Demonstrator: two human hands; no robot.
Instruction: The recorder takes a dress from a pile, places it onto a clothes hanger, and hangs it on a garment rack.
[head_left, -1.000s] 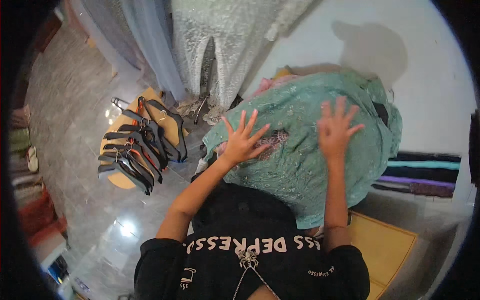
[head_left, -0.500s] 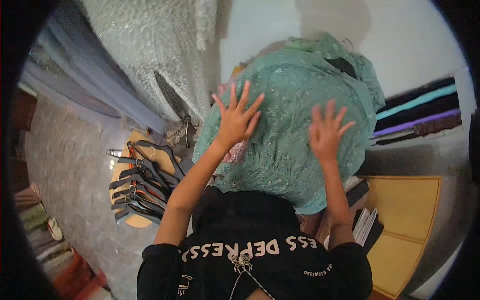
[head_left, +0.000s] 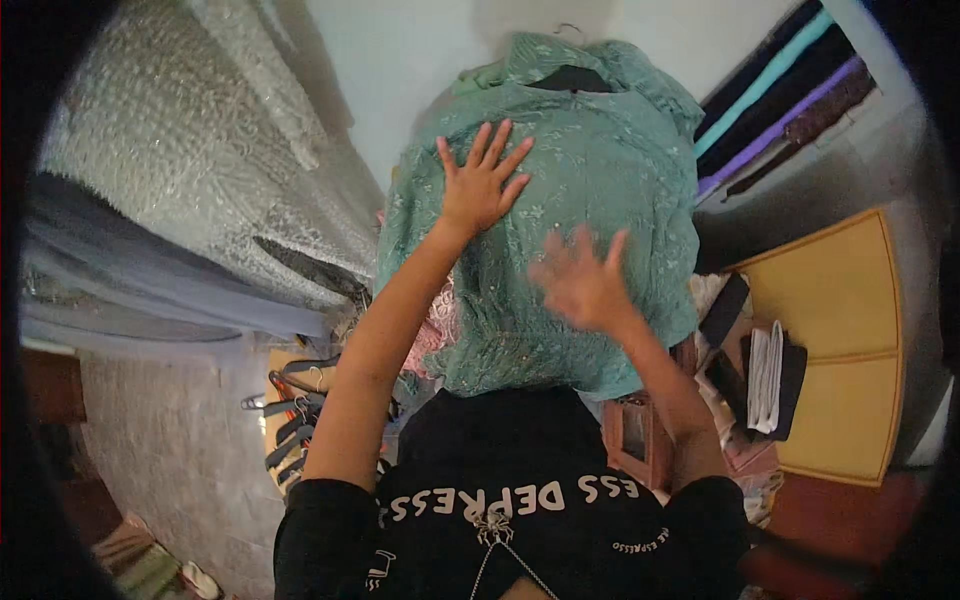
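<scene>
A green embroidered garment (head_left: 570,160) lies spread out in front of me, with a black hanger (head_left: 572,78) in its neck opening and the hook showing at the far end. My left hand (head_left: 480,185) rests flat on its upper left part, fingers spread. My right hand (head_left: 585,280) is over the middle right of the cloth, its fingers apart and partly smeared by motion; whether it touches the cloth I cannot tell. Pink lace cloth (head_left: 432,330) shows from under the garment near my left forearm.
White beaded gowns (head_left: 190,140) and grey-blue sheer fabric (head_left: 130,270) hang at the left. Several black hangers (head_left: 300,410) lie on a wooden board at lower left. At right are a yellow padded panel (head_left: 840,350), a folded white stack (head_left: 766,375) and rolled fabrics (head_left: 780,110).
My view has turned, bringing the garment's neck and hanger more fully into sight. The right hand has moved inward and nearer across the cloth; the left stays spread on it.
</scene>
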